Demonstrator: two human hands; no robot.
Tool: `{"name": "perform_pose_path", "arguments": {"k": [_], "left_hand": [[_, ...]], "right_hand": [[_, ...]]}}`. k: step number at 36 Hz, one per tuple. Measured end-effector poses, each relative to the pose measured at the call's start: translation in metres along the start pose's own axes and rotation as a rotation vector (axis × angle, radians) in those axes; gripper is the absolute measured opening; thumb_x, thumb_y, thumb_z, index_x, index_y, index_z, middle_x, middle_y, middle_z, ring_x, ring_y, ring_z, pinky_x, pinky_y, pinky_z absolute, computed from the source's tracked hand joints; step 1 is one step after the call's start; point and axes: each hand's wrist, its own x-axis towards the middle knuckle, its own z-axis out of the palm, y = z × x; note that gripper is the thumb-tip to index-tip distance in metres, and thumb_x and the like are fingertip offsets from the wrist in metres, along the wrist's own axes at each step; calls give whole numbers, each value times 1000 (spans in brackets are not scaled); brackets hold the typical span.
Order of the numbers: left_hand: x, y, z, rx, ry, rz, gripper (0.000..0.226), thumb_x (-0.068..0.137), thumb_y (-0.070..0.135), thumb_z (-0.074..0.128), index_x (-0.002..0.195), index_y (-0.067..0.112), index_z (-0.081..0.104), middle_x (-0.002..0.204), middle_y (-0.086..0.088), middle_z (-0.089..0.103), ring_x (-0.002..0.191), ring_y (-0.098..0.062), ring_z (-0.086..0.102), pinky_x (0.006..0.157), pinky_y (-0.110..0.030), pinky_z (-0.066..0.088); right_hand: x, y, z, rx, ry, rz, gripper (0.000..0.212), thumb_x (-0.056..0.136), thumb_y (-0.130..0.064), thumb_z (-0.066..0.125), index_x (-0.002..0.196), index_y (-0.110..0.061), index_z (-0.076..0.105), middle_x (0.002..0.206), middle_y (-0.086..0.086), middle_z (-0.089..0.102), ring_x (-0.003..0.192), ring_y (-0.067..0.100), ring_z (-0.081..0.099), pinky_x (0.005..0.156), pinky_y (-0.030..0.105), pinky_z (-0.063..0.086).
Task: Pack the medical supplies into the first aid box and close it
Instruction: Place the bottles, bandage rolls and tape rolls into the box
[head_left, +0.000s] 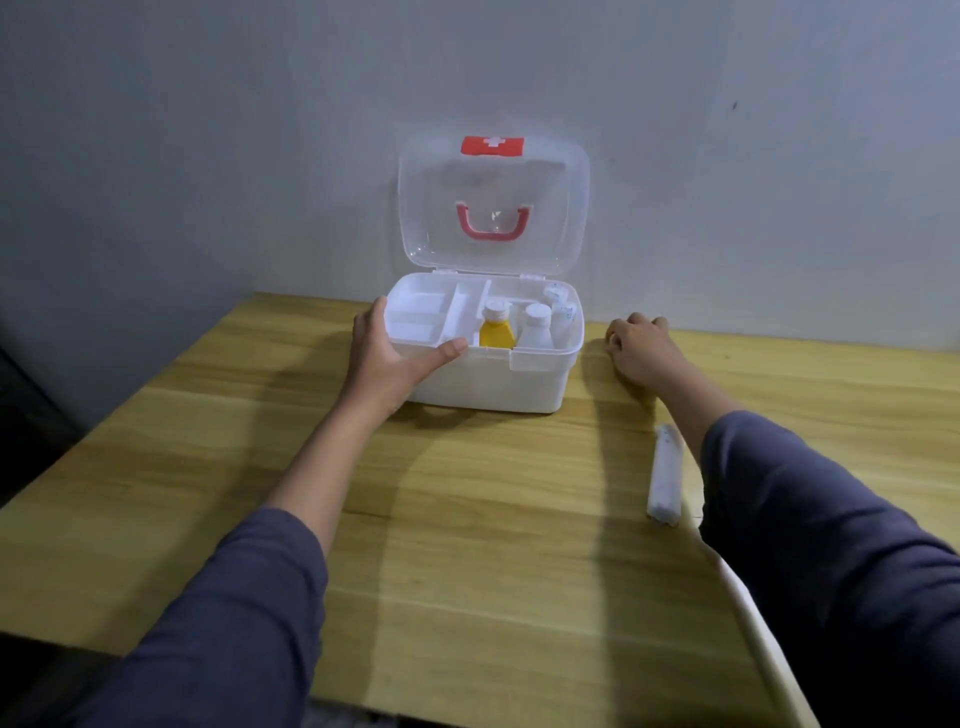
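The white first aid box (498, 384) stands at the table's far edge with its clear lid (561, 208) raised against the wall; the lid carries a red handle and a red cross label. A white divided tray (421, 312) sits in the box's left half. On the right stand a yellow bottle (496, 332), a white bottle (535, 330) and small white items (561, 306). My left hand (384, 358) grips the tray's front-left corner, thumb on the rim. My right hand (636, 348) rests on the table right of the box, fingers curled, holding nothing. A white wrapped roll (664, 475) lies near my right forearm.
The wooden table (467, 519) meets a grey wall just behind the box. Its right edge runs diagonally under my right sleeve. Dark floor shows at the left.
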Motion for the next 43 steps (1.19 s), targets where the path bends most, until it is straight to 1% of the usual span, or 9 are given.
{"name": "perform_pose_path", "arguments": {"k": [5,10,14,18,24,29,32,36,43], "left_hand": [[0,1,-1,4,-7,-7,99,69,41,81,147,18,25,149,-1,25,137,-13,27,98,-18,23],[-2,4,-2,17,-14,-20,98,68,41,81,146,18,26,149,-2,26,138,-15,27,97,-19,23],[-3,6,-4,13,-26,-31,101,67,43,81,147,19,25,150,-3,25,138,-17,27,97,-21,24],[-3,6,-6,23,-38,-49,107,65,46,81,148,19,21,152,-2,22,141,-18,24,97,-22,23],[-1,8,-7,17,-34,-54,104,62,43,84,146,19,27,148,-4,28,136,-20,30,95,-24,29],[2,5,-8,38,-28,-53,109,55,49,85,144,18,32,143,-6,35,132,-24,37,106,-42,40],[4,2,-7,49,-25,-48,110,57,48,85,146,16,28,147,-6,31,136,-22,33,106,-37,36],[7,-2,-6,45,-31,-35,109,59,48,84,146,18,26,149,-4,28,136,-20,31,101,-31,34],[7,-3,-6,79,-44,-32,115,60,54,81,149,16,18,153,-4,22,140,-20,27,101,-30,32]], "right_hand": [[-8,-5,-2,51,32,-89,31,95,-13,38,119,-7,56,124,16,52,115,40,41,101,41,35],[-17,-10,-21,289,253,-98,25,90,-13,54,113,-3,59,114,17,60,107,40,52,95,39,40],[-28,-28,-55,443,390,-129,27,87,-16,60,111,-2,59,112,17,62,103,31,57,82,29,40],[-33,-57,-87,549,433,-190,28,87,-21,62,111,-7,61,118,13,57,104,26,57,81,24,36],[-26,-114,-99,554,285,-347,42,79,-29,72,114,-10,60,119,13,55,96,21,57,84,27,45],[-14,-161,-82,422,116,-470,37,75,-27,76,104,-7,66,107,13,68,98,25,62,79,26,44],[-6,-182,-70,369,0,-481,39,76,-27,75,108,-7,64,112,11,67,104,26,61,82,28,44],[4,-200,-59,285,-98,-493,39,79,-23,72,112,-6,63,117,12,66,105,28,60,77,24,38],[17,-206,-49,246,-196,-475,30,80,-22,69,107,-11,64,111,9,67,88,19,55,74,26,39]]}}
